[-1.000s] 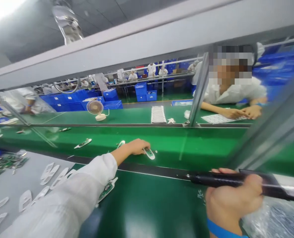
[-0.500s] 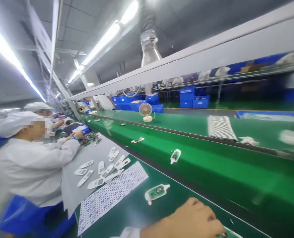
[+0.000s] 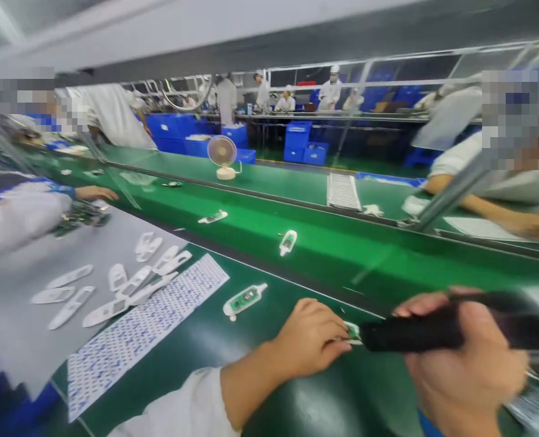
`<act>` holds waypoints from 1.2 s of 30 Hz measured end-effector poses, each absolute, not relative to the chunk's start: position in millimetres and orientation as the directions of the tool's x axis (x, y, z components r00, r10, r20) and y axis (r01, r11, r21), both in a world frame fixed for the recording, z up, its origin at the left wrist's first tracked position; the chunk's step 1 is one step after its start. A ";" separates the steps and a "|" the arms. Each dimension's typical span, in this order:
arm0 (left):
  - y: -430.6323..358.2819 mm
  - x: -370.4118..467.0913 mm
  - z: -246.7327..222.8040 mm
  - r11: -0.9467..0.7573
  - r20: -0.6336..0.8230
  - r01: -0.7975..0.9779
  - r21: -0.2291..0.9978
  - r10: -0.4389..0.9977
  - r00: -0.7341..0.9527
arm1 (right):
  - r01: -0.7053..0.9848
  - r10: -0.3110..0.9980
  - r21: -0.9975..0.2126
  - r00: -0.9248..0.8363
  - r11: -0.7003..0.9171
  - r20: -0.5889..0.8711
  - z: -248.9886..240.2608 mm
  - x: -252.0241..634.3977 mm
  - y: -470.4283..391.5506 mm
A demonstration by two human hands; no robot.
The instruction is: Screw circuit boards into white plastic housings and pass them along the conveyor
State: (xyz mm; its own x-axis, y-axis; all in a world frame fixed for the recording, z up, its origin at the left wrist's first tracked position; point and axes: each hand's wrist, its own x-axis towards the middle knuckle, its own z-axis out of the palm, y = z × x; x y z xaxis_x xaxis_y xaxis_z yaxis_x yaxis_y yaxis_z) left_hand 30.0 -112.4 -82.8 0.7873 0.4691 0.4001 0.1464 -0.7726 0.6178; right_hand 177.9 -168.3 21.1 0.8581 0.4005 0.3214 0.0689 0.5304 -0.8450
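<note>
My left hand [image 3: 312, 337], in a white sleeve, has its fingers closed on the left end of a white casing with a green circuit board [image 3: 354, 332]. My right hand [image 3: 465, 364] is wrapped round a black handheld tool [image 3: 415, 328], whose tip is at the right end of that casing. The fingers cover most of the casing. A second casing with a board [image 3: 245, 300] lies on the green table to the left of my left hand.
Patterned sheet [image 3: 146, 334] and several white shells [image 3: 135, 282] lie at left. Beyond, a green conveyor [image 3: 333, 255] carries casings, one here [image 3: 288, 242]. A small fan [image 3: 223, 156] stands behind it. A co-worker's hand [image 3: 97, 193] is at left, another person's arm [image 3: 492, 212] at right.
The view has swung to the right. My right hand and the black tool have come into view, and more of my left hand and its casing shows.
</note>
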 end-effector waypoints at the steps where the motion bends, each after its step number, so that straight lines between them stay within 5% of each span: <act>1: -112.1 28.7 -81.7 -0.761 0.412 0.127 0.637 0.475 0.778 | 0.098 0.395 -0.848 0.853 0.521 0.342 23.3 176.1 -167.3; 18: -116.2 34.0 -82.3 -0.541 0.362 0.069 0.838 0.646 0.672 | 0.137 0.482 -0.840 0.766 0.525 0.426 27.5 174.2 -171.4; 21: -113.6 33.3 -82.4 -0.574 0.333 0.157 0.804 0.652 0.681 | 0.083 0.581 -0.883 0.725 0.461 0.371 25.3 176.7 -174.3; 26: -111.0 32.4 -81.8 -0.628 0.224 0.308 0.715 0.623 0.750 | 0.227 0.552 -0.886 0.712 0.403 0.434 13.9 177.5 -174.4; 36: -111.9 32.8 -79.4 -0.635 0.189 0.327 0.700 0.607 0.772 | 0.213 0.566 -0.897 0.713 0.387 0.414 9.8 176.7 -172.2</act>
